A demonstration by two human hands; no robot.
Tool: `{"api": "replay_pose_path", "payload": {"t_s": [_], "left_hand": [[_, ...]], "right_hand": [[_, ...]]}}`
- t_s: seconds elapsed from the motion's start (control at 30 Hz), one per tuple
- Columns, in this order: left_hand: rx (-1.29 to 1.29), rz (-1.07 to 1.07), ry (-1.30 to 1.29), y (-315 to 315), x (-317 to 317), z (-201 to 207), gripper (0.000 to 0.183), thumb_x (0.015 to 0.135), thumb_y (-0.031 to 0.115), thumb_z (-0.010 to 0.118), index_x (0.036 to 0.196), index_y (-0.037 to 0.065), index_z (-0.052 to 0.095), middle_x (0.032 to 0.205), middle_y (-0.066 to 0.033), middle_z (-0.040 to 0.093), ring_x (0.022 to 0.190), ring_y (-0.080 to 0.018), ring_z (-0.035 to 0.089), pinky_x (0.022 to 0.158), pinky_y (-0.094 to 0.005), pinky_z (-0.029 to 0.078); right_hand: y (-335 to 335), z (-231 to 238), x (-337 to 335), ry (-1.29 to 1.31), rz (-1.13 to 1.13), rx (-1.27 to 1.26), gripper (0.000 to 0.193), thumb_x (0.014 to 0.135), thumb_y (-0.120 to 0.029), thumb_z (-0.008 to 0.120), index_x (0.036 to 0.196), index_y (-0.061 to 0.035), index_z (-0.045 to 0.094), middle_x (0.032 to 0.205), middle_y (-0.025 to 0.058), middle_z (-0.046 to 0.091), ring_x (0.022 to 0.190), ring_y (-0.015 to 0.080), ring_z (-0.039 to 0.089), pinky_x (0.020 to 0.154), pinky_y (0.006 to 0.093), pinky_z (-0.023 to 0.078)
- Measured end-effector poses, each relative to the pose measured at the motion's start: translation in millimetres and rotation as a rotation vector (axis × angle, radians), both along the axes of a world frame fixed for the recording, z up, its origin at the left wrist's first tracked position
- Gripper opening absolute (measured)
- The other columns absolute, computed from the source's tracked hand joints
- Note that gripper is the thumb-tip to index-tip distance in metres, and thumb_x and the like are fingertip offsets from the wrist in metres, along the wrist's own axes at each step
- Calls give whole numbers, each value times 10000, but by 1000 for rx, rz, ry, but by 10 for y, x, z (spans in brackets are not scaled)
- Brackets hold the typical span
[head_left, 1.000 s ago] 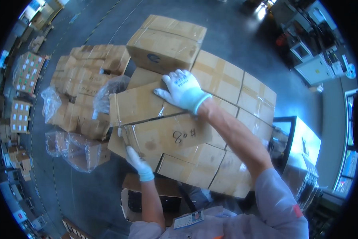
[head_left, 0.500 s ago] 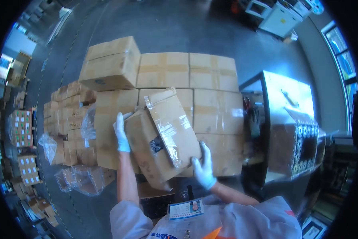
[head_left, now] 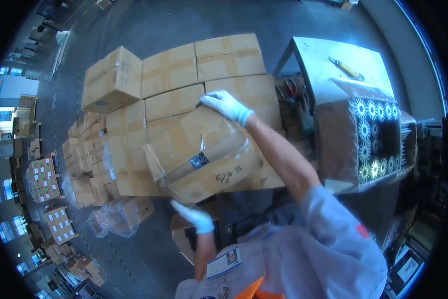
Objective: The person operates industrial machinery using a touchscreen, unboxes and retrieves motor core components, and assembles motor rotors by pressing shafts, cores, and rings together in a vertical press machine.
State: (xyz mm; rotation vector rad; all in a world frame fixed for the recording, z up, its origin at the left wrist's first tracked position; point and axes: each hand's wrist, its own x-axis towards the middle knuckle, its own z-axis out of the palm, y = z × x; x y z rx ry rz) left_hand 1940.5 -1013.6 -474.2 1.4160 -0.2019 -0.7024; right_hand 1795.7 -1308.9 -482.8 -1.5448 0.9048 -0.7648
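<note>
Warehouse floor, stacked cartons [head_left: 184, 74]. Taped carton [head_left: 204, 154] held: left hand [head_left: 196, 218] under near edge, right hand [head_left: 227, 106] clasping far corner. Stiff, bulky; likely heavy.

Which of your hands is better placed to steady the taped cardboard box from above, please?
The right hand: it already lies over the upper far edge of the tilted box. The left hand is under the near bottom corner, bearing it from below, above the stacked cartons.
</note>
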Motion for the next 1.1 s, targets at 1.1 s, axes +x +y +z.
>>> {"api": "replay_pose_path", "payload": {"t_s": [1.1], "left_hand": [[318,-656,-939,-17,491,68,487,1074,291,434,1403,-65,482,1413,-221,520,1291,-297,504,1108,-389,400]], "right_hand": [[918,-228,-1253,180,-654,3,415,1051,-318,389,1214,-3,604,1293,205,605,1196,331,559,1057,432,428]]}}
